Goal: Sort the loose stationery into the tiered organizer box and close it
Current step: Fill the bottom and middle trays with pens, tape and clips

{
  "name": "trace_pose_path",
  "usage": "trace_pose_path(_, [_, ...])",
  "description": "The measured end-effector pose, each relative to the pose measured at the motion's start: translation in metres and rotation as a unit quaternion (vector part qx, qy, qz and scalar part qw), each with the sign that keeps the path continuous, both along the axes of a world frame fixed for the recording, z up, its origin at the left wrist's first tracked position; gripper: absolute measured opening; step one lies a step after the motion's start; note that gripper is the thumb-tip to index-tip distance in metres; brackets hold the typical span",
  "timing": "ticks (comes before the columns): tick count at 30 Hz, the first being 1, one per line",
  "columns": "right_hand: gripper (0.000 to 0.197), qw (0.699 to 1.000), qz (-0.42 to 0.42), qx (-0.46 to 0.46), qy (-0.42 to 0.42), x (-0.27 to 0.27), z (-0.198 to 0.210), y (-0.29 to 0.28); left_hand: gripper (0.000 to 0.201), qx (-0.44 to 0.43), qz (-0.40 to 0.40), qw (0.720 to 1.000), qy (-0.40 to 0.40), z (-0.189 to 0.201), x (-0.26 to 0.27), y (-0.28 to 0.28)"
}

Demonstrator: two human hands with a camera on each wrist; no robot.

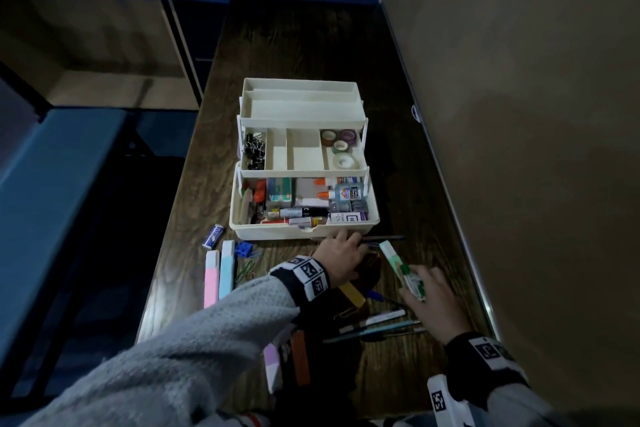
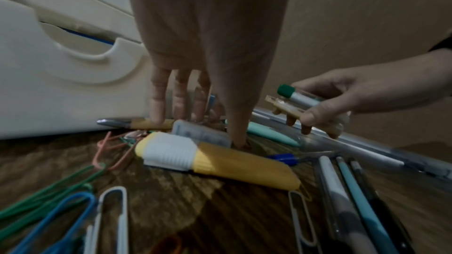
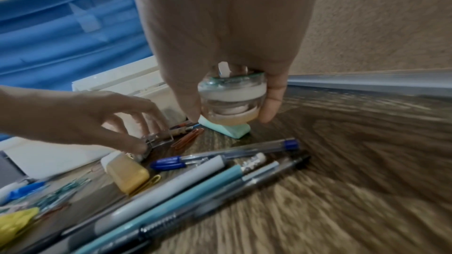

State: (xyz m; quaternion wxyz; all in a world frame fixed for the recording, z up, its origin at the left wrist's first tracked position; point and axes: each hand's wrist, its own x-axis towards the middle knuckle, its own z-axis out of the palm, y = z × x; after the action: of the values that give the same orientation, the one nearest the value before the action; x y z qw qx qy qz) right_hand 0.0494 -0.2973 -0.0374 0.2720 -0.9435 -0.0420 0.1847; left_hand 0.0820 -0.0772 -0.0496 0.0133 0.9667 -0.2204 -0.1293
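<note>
The cream tiered organizer box stands open on the wooden table, its lower tiers partly filled. Just in front of it my left hand reaches down; in the wrist views my left hand pinches a small clear case between thumb and fingers. To the right and off the table, my right hand grips a clear correction tape dispenser together with a mint-green and white piece. A yellow correction tape lies beside the left hand's fingers.
Several pens lie near the right hand. Coloured paper clips, pink and light blue bars and a blue-white eraser lie left of the hands. A beige wall borders the table's right edge.
</note>
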Motion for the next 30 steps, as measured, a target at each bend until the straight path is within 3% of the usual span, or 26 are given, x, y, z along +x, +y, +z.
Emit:
trace_pose_path(4, [0.036, 1.0, -0.008, 0.021, -0.006, 0.005, 0.003, 0.002, 0.068, 0.006, -0.006, 1.0, 0.013, -0.001, 0.002, -0.002])
trace_pose_path(9, [0.035, 0.998, -0.014, 0.045, -0.034, 0.014, 0.007, 0.004, 0.036, -0.04, -0.036, 0.999, 0.008, -0.003, 0.004, 0.005])
trace_pose_path(13, [0.036, 0.997, -0.023, 0.055, -0.048, 0.021, 0.01, 0.008, 0.033, -0.039, -0.044, 0.998, 0.006, 0.001, -0.002, 0.016])
trace_pose_path(16, [0.037, 0.995, -0.033, 0.071, -0.058, 0.023, 0.012, 0.009, 0.039, -0.129, -0.042, 0.99, -0.041, 0.02, -0.009, 0.024])
trace_pose_path(19, [0.038, 0.992, -0.04, 0.097, -0.07, 0.024, 0.014, 0.013, 0.028, -0.272, 0.036, 0.949, -0.153, 0.052, -0.006, 0.04])
trace_pose_path(22, [0.038, 0.989, -0.033, 0.127, -0.071, 0.027, 0.017, 0.021, 0.021, -0.332, 0.164, 0.901, -0.227, 0.084, 0.03, 0.071])
trace_pose_path(25, [0.038, 0.988, -0.014, 0.137, -0.064, 0.031, 0.021, 0.032, 0.018, -0.287, 0.289, 0.879, -0.247, 0.098, 0.072, 0.101])
trace_pose_path(30, [0.037, 0.987, 0.009, 0.15, -0.05, 0.04, 0.03, 0.048, 0.02, -0.191, 0.334, 0.9, -0.206, 0.085, 0.108, 0.109])
